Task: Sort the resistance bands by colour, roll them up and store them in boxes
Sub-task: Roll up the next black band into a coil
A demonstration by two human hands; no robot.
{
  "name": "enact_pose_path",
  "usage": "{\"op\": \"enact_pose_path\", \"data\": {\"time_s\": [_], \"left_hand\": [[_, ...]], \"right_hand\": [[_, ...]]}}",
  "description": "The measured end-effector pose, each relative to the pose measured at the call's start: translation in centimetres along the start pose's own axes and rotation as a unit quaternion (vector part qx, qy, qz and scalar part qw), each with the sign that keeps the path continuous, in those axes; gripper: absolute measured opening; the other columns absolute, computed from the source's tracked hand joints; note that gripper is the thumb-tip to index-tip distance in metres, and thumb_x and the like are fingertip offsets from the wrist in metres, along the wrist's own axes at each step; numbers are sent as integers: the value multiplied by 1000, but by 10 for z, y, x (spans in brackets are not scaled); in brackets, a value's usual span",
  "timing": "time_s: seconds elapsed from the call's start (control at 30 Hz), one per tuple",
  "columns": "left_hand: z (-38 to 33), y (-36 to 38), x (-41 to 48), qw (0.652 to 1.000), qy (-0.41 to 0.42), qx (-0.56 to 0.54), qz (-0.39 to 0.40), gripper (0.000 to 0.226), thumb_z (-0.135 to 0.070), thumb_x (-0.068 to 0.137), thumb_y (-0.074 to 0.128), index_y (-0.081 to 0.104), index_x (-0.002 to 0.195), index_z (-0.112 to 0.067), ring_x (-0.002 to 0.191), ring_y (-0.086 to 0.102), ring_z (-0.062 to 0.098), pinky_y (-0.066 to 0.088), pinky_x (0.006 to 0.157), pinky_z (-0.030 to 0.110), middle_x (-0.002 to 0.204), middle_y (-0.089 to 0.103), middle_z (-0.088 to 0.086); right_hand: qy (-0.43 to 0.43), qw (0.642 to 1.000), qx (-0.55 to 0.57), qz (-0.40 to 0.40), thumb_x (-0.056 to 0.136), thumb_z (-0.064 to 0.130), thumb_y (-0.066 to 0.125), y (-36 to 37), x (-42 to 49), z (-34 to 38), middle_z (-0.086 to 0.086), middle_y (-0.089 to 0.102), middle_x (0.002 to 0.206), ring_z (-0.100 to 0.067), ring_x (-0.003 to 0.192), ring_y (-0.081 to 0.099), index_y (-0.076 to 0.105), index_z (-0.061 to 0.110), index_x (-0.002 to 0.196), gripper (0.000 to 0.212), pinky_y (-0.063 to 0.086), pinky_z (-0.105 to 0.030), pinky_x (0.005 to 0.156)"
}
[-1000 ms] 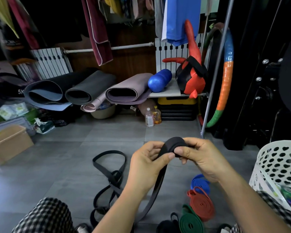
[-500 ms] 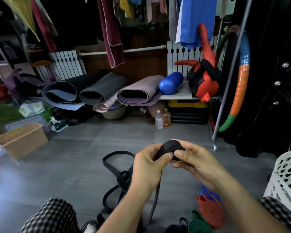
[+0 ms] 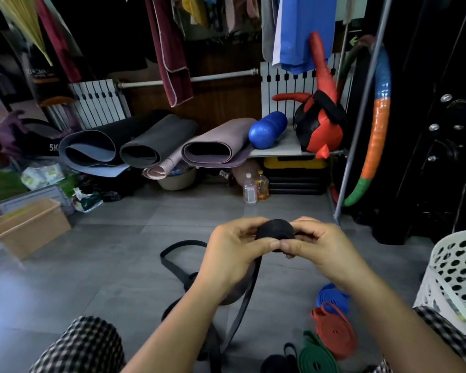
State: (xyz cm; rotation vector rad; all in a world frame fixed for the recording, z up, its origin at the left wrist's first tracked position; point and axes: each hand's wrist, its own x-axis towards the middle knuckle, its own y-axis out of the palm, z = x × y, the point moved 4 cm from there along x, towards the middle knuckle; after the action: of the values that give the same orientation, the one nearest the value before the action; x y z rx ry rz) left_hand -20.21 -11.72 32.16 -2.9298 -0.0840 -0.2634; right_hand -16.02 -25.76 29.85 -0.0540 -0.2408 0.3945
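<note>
Two hands are gripping one black resistance band [image 3: 275, 229], partly rolled, in the air above the grey floor [image 3: 113, 265] — the left hand [image 3: 232, 254] is curling its fingers round the roll's left side; the right hand [image 3: 320, 249] is pinching the right side, both thumbs pressing close together on the front; the loose tail [image 3: 244, 310] is hanging down between the forearms; a blue band [image 3: 332, 297], red band [image 3: 334, 332] and green band [image 3: 316, 358] are lying coiled on the floor under the right forearm — near a white basket [image 3: 457, 265].
</note>
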Motion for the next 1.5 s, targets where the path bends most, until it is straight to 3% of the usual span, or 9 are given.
{"op": "enact_pose_path", "data": {"time_s": [0.27, 0.47, 0.63, 0.73, 0.83, 0.93, 1.13, 1.33, 1.5], "left_hand": [[6, 8, 2, 982, -17, -181, -43, 26, -7, 66, 71, 69, 87, -21, 83, 69, 7, 51, 74, 15, 83, 74, -4], [7, 11, -4, 981, -1, -167, -98, 24, 2, 76, 68, 71, 84, -20, 79, 68, 8, 50, 69, 13, 80, 74, -1], [17, -3, -8, 992, -10, -73, -106, 28, -2, 72, 74, 69, 77, -30, 80, 68, 5, 51, 72, 14, 77, 74, -9], [10, -10, -4, 988, 35, 136, -71, 22, -12, 75, 75, 71, 82, -33, 79, 66, 8, 51, 73, 22, 79, 71, -9], [2, -11, 3, 940, 79, 333, 6, 22, -23, 79, 71, 70, 101, -24, 84, 58, 14, 46, 76, 29, 90, 67, -4], [-5, 2, 4, 886, 129, 441, 59, 22, -29, 81, 65, 67, 102, -24, 89, 54, 13, 39, 73, 26, 96, 63, -5], [6, -2, 8, 992, 51, 118, 9, 32, -7, 72, 76, 68, 93, -30, 94, 63, 11, 49, 88, 22, 97, 65, -8], [20, -8, 10, 1000, -17, 2, 14, 30, 2, 73, 72, 69, 88, -24, 81, 66, 1, 50, 77, 15, 79, 72, -13], [-1, 7, 8, 992, 13, -127, -15, 28, 5, 77, 65, 68, 88, -21, 80, 68, 2, 50, 72, 11, 78, 73, -10]], "right_hand": [[-13, 959, 275, -67, 36, 50, 88, 11, 1, -7, 0, 71, 72, -6, 60, 61, 77, 17, 78, 55, 50, -15, 58], [26, 916, 392, -85, 35, 44, 91, 36, -4, -22, -7, 72, 82, -11, 71, 67, 74, 8, 84, 63, 53, -17, 64], [94, 952, 289, -18, 64, 18, 72, 28, -3, -19, -7, 73, 85, -11, 74, 69, 67, 4, 95, 35, 53, -16, 62], [79, 997, 14, -10, 69, 7, 74, 5, 0, -13, 2, 65, 100, -9, 76, 66, 58, 26, 111, 48, 52, -18, 69], [-2, 974, -224, 34, 65, 16, 82, -3, 1, -8, 13, 51, 99, -3, 67, 51, 50, 45, 113, 64, 43, -13, 66], [-82, 939, -329, 50, 65, 21, 82, 6, 0, -8, 13, 50, 82, -1, 77, 50, 66, 27, 95, 34, 37, -14, 63], [-17, 996, -89, 0, 63, 2, 79, -5, 3, -3, 3, 56, 70, -9, 55, 57, 66, 25, 72, 28, 49, -24, 56], [-20, 996, 79, -45, 68, -9, 68, -8, 3, 3, 8, 66, 59, -3, 52, 58, 64, 8, 79, 21, 48, -15, 51], [-30, 963, 260, -70, 42, 36, 87, 2, 6, 0, 2, 68, 64, -4, 53, 58, 75, 15, 71, 38, 49, -15, 54]]}}
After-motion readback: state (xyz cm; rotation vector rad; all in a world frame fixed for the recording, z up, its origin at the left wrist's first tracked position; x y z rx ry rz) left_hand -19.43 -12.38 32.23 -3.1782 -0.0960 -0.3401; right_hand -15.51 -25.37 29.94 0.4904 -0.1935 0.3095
